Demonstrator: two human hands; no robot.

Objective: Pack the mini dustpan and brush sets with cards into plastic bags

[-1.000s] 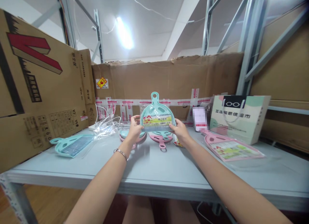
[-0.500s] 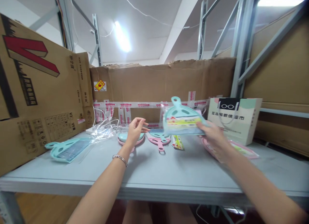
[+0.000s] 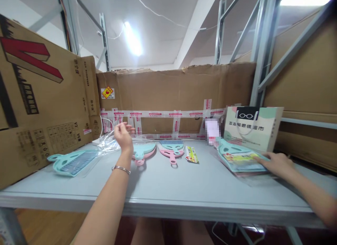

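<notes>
In front of the paper bag, the right hand lay, fingers flat, on the wrapped teal dustpan, seemingly light, stiff and slick, best gripped at its rim, while the left hand hovered empty, fingers loosely spread.

The pale grey metal table bears a white paper carrier bag, stacked teal-and-pink plastic dustpans just before it, and, further to its left, a printed paper label, two pink-and-teal plastic brushes and a teal plastic dustpan.

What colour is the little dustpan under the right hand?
The dustpan under the right hand is light teal with a colourful label; the head view shows it.
</notes>
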